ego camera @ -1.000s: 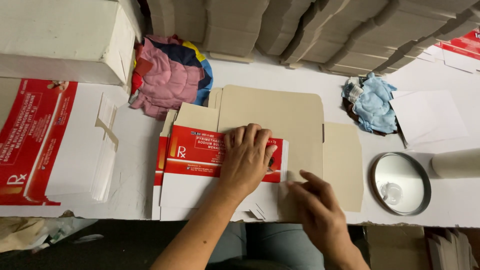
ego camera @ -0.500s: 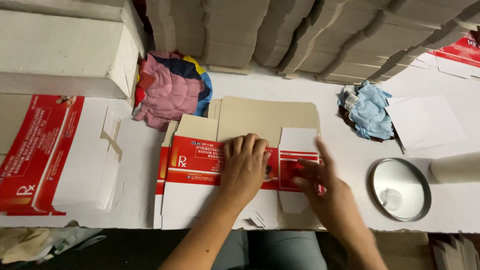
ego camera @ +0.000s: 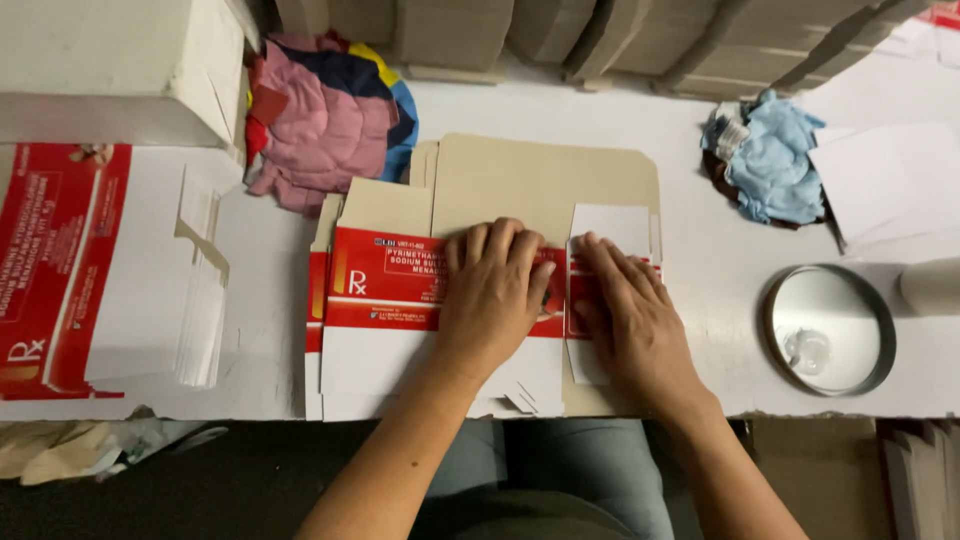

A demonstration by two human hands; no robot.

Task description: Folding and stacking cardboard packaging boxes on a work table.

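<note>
A flat red-and-white carton blank (ego camera: 385, 300) lies on the white table (ego camera: 720, 250), its brown inner side showing toward the back. My left hand (ego camera: 492, 292) presses flat on the folded red-and-white panel in the middle. My right hand (ego camera: 628, 318) lies palm down on the right flap, which is folded over onto the blank. Both hands have fingers spread and flat, holding the folded panels down.
A stack of flat red-and-white cartons (ego camera: 110, 270) lies at the left, with a white box (ego camera: 120, 70) behind it. Pink and blue rags (ego camera: 325, 120) sit at the back left, a blue cloth (ego camera: 765, 160) at the right, and a round metal tin (ego camera: 828, 328) at the right front.
My right hand lifted the right flap from the table edge, folded it leftward over the blank, and now presses it flat. My left hand stayed pressing on the middle panel.
</note>
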